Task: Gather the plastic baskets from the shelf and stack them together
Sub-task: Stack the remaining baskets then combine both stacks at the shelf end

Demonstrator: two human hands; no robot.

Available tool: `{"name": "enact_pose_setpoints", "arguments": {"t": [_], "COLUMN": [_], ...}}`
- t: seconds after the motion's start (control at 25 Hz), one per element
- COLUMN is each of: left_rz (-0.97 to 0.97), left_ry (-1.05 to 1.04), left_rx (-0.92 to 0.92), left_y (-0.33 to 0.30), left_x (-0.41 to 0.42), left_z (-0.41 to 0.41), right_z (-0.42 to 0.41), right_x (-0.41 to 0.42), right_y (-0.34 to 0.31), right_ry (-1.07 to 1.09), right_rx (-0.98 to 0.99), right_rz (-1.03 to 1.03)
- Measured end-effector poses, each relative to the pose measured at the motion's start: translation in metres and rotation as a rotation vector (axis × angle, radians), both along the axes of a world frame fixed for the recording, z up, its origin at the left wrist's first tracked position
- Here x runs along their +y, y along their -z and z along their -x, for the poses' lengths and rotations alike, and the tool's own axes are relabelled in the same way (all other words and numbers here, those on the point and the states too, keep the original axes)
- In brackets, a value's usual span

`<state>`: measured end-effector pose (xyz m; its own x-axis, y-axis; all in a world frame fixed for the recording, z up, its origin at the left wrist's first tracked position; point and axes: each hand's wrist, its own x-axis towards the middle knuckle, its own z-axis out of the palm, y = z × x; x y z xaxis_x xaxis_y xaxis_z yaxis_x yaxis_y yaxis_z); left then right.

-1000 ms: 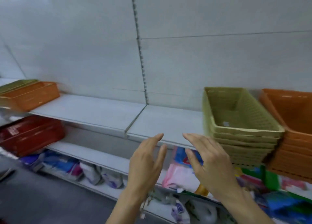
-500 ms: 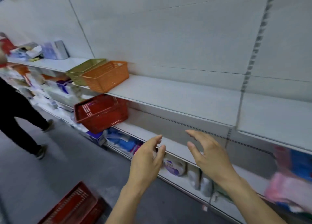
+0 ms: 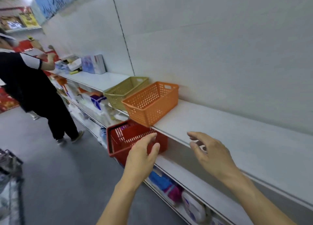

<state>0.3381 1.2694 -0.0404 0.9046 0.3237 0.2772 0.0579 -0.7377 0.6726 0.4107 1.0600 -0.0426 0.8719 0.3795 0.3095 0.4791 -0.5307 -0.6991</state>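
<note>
1. The orange basket (image 3: 151, 103) sits on the upper white shelf (image 3: 237, 129), its near corner hanging a little past the shelf's front edge; I take it as my marker for everything else
2. Touching the orange basket on its far side is an olive-green basket (image 3: 124, 90), on the same shelf, both upright and open-topped
3. Below the orange basket, on the next shelf down, a red basket (image 3: 122, 140) juts out over the aisle, its rim tilted toward the floor side
4. The left hand (image 3: 141, 155) is raised in front of the red basket, below and slightly nearer than the orange basket; fingers are loosely spread and gently bent, holding nothing
5. The right hand (image 3: 211, 155) hovers to the right of the orange basket, near the front edge of the upper shelf; its fingers are parted and half-curled, with nothing in them, and I cannot tell whether the fingertips touch the shelf edge
6. Both hands are well apart from the orange basket
7. Far beyond the orange basket, along the same shelf, stand some pale boxes (image 3: 93, 64)
8. Across the aisle side from the orange basket, another person in a dark top (image 3: 25, 82) and dark trousers stands facing the shelving
9. Under the red basket the lowest shelves hold blurred packaged goods (image 3: 169, 187)
</note>
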Motion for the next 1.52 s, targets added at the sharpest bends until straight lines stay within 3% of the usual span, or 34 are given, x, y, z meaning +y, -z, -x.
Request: {"name": "enact_pose_setpoints", "arguments": {"t": [0.24, 0.48, 0.76, 0.84, 0.96, 1.08, 1.2, 1.52], "left_rz": [-0.057, -0.103, -0.236, -0.253, -0.219, 0.067, 0.256, 0.281], "left_ry": [-0.041, 0.006, 0.024, -0.015, -0.028, 0.072, 0.130, 0.237], "left_rx": [-0.014, -0.013, 0.221, 0.388, 0.468, 0.479, 0.394, 0.205], "left_y": [-0.030, -0.049, -0.043, -0.043, -0.037, -0.035, -0.027, -0.030], "left_x": [0.132, 0.274, 0.409, 0.420, 0.432, 0.436, 0.424, 0.335], "left_z": [-0.103, -0.228, -0.357, -0.381, -0.401, -0.397, -0.380, -0.322], "right_z": [-0.109, -0.178, -0.203, -0.208, -0.213, -0.213, -0.208, -0.139], "right_x": [0.129, 0.215, 0.260, 0.262, 0.264, 0.264, 0.257, 0.187], "right_y": [-0.028, -0.022, -0.022, -0.024, -0.023, -0.020, -0.019, -0.025], "right_ry": [-0.002, 0.280, 0.591, 0.638, 0.689, 0.724, 0.751, 0.913], "right_rx": [0.034, 0.251, 0.416, 0.435, 0.459, 0.457, 0.412, 0.273], "right_rz": [0.097, 0.088, 0.028, 0.032, 0.046, 0.016, -0.031, -0.147]}}
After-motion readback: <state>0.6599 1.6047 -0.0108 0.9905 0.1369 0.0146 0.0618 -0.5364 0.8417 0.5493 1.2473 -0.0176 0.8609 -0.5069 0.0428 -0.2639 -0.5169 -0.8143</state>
